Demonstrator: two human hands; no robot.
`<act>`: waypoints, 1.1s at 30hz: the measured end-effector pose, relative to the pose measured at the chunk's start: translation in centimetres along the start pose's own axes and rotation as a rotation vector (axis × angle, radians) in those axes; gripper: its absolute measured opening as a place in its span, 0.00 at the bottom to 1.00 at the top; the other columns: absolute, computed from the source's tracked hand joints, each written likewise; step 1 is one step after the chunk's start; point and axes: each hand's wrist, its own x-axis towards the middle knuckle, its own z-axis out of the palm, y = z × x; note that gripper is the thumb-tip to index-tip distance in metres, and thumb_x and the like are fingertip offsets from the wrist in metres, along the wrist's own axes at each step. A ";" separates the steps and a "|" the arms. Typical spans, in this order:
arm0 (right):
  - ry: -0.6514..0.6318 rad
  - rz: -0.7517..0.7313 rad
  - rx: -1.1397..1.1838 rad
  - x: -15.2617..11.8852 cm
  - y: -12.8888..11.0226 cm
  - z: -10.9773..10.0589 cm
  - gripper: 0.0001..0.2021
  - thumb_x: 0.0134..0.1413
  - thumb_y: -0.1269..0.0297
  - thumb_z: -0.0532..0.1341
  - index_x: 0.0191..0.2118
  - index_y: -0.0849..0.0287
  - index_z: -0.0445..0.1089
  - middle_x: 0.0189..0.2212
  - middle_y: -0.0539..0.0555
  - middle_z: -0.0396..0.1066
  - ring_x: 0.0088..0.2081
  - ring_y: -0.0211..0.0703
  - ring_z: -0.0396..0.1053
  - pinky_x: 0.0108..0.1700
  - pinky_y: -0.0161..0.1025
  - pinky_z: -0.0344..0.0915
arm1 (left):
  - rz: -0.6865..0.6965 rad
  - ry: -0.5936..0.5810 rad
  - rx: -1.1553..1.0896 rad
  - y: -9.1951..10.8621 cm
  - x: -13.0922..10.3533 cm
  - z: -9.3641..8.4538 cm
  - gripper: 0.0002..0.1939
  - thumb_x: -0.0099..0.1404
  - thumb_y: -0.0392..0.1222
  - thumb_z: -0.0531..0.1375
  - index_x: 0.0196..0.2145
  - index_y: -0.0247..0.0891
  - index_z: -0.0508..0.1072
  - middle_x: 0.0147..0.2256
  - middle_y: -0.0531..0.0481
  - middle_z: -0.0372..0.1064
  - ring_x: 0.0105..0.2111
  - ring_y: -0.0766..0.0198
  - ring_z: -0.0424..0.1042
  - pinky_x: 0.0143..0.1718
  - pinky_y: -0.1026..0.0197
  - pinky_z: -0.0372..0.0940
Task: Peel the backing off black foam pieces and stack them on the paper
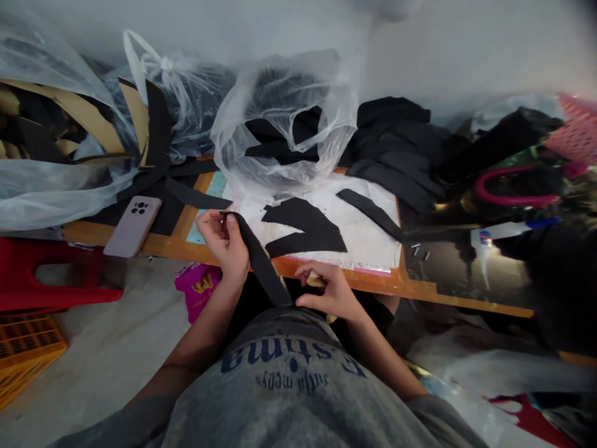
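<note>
In my left hand (224, 239) the upper end of a long black strip (265, 270) is pinched between thumb and fingers. The strip slants down across the table's front edge, and its lower end reaches my lap. Close to that lower end is my right hand (329, 289), its fingers curled around a small tan object (316, 279) whose kind I cannot make out. Beyond the hands, cut black pieces (308, 229) lie on white paper (373, 255). Another black strip (368, 211) rests at the paper's right side, and one more (198, 194) lies left of it.
A phone (133, 225) lies at the table's left edge. Behind the paper stands an open clear plastic bag (284, 124) with black pieces inside. Stacked black strips (396, 149) sit behind right. A glue bottle (485, 239) lies at right; a red stool (56, 274) stands left.
</note>
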 end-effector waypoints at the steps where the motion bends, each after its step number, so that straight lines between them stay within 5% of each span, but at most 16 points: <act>1: -0.007 0.000 0.008 0.2 0.0 0.8 0.21 0.43 0.52 0.78 0.38 0.59 0.76 0.28 0.49 0.72 0.28 0.37 0.65 0.31 0.35 0.60 | 0.075 0.036 0.066 -0.1 0.0 0.2 0.18 0.69 0.53 0.63 0.45 0.42 0.60 0.42 0.52 0.62 0.40 0.68 0.68 0.44 0.64 0.66; 4: 0.041 0.036 0.026 0.3 0.3 2.0 0.14 0.55 0.53 0.72 0.36 0.59 0.76 0.27 0.50 0.72 0.25 0.35 0.62 0.29 0.35 0.58 | 0.220 0.085 0.171 -0.1 0.2 0.5 0.14 0.72 0.50 0.60 0.45 0.40 0.61 0.40 0.51 0.60 0.40 0.67 0.67 0.44 0.63 0.66; 9: 0.042 0.086 0.053 0.1 0.6 1.5 0.12 0.63 0.57 0.65 0.32 0.59 0.75 0.23 0.49 0.70 0.23 0.33 0.58 0.26 0.34 0.52 | 0.206 0.103 0.239 -0.6 0.4 -0.4 0.12 0.71 0.47 0.60 0.45 0.39 0.64 0.40 0.51 0.63 0.38 0.69 0.69 0.41 0.66 0.67; 13: 0.062 0.183 0.257 0.1 0.8 0.7 0.18 0.57 0.50 0.69 0.27 0.58 0.69 0.19 0.47 0.66 0.21 0.32 0.55 0.24 0.33 0.50 | 0.004 -0.209 0.298 -1.9 1.9 -2.5 0.16 0.70 0.50 0.62 0.50 0.40 0.71 0.41 0.48 0.72 0.33 0.67 0.74 0.29 0.68 0.69; 16: 0.105 0.216 0.386 0.0 1.1 0.3 0.22 0.53 0.45 0.70 0.27 0.57 0.67 0.17 0.44 0.60 0.18 0.31 0.50 0.21 0.33 0.46 | 0.017 -0.439 0.430 -2.1 3.6 -4.4 0.26 0.66 0.48 0.66 0.60 0.46 0.71 0.55 0.42 0.72 0.43 0.59 0.78 0.31 0.65 0.73; 18: 0.142 0.213 0.407 -0.1 1.2 0.1 0.21 0.54 0.45 0.70 0.28 0.57 0.67 0.17 0.43 0.59 0.18 0.30 0.49 0.21 0.32 0.46 | 0.157 -0.379 0.523 -1.1 4.1 -5.2 0.27 0.66 0.43 0.66 0.62 0.46 0.71 0.58 0.41 0.71 0.49 0.56 0.76 0.38 0.62 0.75; 22: 0.201 0.211 0.375 0.1 1.0 0.2 0.21 0.53 0.46 0.71 0.28 0.57 0.67 0.16 0.43 0.58 0.18 0.30 0.49 0.21 0.31 0.45 | 0.597 -0.023 0.583 3.1 2.1 -5.2 0.19 0.67 0.33 0.63 0.55 0.40 0.78 0.49 0.39 0.73 0.50 0.54 0.75 0.48 0.53 0.74; 23: 0.207 0.216 0.386 0.2 1.0 0.3 0.21 0.53 0.46 0.71 0.28 0.57 0.67 0.16 0.43 0.58 0.18 0.30 0.49 0.20 0.31 0.46 | 0.701 -0.089 0.559 4.1 1.1 -4.8 0.20 0.66 0.31 0.64 0.54 0.41 0.78 0.49 0.41 0.73 0.50 0.54 0.75 0.49 0.53 0.74; 25: 0.212 0.228 0.437 0.5 0.8 0.5 0.21 0.51 0.45 0.72 0.28 0.57 0.67 0.16 0.42 0.57 0.17 0.29 0.48 0.19 0.30 0.46 | 0.806 -0.480 0.451 5.5 -1.1 -3.8 0.22 0.65 0.27 0.64 0.55 0.43 0.77 0.48 0.43 0.74 0.47 0.59 0.76 0.48 0.56 0.75; 28: 0.217 0.265 0.550 0.8 0.2 0.9 0.22 0.48 0.45 0.73 0.27 0.57 0.66 0.16 0.42 0.57 0.16 0.28 0.47 0.18 0.29 0.47 | 0.743 -0.977 0.199 5.6 -3.5 -2.0 0.20 0.68 0.26 0.61 0.55 0.41 0.75 0.48 0.44 0.75 0.46 0.63 0.77 0.46 0.62 0.75; 33: 0.238 0.306 0.626 0.9 -0.8 1.4 0.25 0.45 0.43 0.75 0.26 0.57 0.66 0.15 0.41 0.57 0.15 0.27 0.47 0.16 0.28 0.48 | 0.661 -1.001 0.012 4.0 -4.9 -0.5 0.16 0.69 0.27 0.61 0.52 0.39 0.76 0.45 0.44 0.76 0.46 0.63 0.78 0.45 0.63 0.75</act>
